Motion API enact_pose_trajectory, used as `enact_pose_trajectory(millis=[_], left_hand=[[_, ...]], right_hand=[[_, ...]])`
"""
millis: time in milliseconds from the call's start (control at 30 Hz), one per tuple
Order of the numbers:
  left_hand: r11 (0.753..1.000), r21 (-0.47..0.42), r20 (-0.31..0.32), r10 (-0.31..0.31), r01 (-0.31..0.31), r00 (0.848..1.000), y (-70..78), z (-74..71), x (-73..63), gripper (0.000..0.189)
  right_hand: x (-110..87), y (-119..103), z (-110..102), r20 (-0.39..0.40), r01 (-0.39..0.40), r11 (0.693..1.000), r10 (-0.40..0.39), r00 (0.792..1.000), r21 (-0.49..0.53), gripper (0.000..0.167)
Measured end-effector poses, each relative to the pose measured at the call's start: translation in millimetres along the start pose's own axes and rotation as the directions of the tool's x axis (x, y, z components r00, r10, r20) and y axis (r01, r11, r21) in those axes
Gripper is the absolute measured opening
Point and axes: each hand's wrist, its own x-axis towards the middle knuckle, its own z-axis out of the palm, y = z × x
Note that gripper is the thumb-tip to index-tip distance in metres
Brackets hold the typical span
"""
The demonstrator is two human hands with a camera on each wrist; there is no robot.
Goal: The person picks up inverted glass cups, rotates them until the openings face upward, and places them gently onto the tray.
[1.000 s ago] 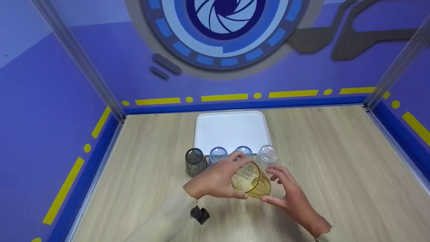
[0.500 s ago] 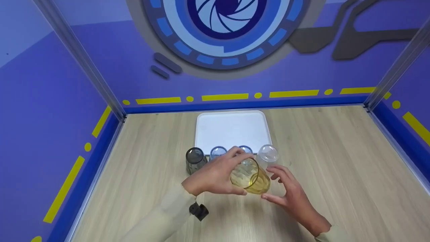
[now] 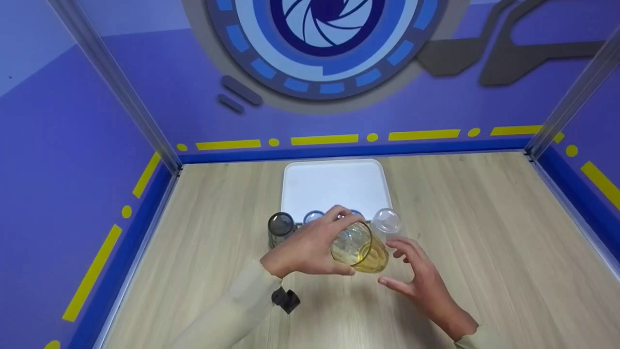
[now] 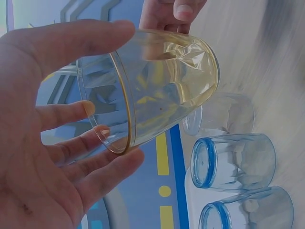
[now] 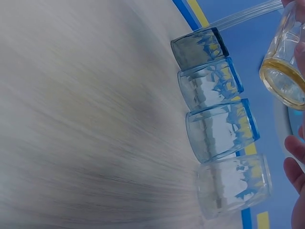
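Note:
A faceted yellow drinking glass (image 3: 375,254) is tilted, its mouth toward the left hand and its base toward the right hand. The left hand (image 3: 315,247) holds it near the rim, and in the left wrist view the thumb and fingers wrap round that end. Beside the base, the right hand (image 3: 421,276) has thumb and fingers spread, with a gap to the glass. Behind the hands, upside-down glasses stand in a row: a dark grey glass (image 3: 281,228), two blue ones, and a clear glass (image 3: 386,222). The left hand partly hides the blue glasses in the head view.
A white tray (image 3: 334,186) lies at the back of the wooden table (image 3: 484,218), just behind the row of glasses. Blue and purple printed panels (image 3: 310,123) wall in the back and both sides. A small black device (image 3: 286,300) sits at the left wrist.
The left hand has lifted the yellow glass slightly, up and away from the right thumb in the head view. The right hand has hardly moved.

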Motion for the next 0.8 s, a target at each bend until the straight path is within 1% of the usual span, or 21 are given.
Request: enact_pose_trajectory(millis=[200, 333, 533, 800], left_hand=[[0.999, 0.032, -0.018, 0.016, -0.015, 1.0, 2.5, -5.5, 1.9, 0.089], [0.999, 0.046, -0.024, 0.012, -0.011, 1.0, 3.8, -8.4, 2.6, 0.09], [0.999, 0.042, -0.029, 0.018, -0.017, 0.999, 3.1, -11.0, 4.1, 0.088], [0.999, 0.044, -0.051, 0.007, -0.005, 0.999, 2.8, -14.6, 5.9, 0.087]], right_hand=[[-0.5, 2.9, 1.2, -0.016, 0.007, 1.0, -0.007, 1.0, -0.006, 0.076], [-0.8, 3.5, 1.8, -0.011, 0.009, 1.0, -0.009, 1.0, -0.002, 0.077], [-1.4, 3.8, 1.4, 0.001, -0.026, 1.0, 0.026, 1.0, -0.011, 0.075], [-1.5, 4.7, 1.6, 0.007, -0.059, 0.998, 0.059, 0.998, -0.016, 0.073]])
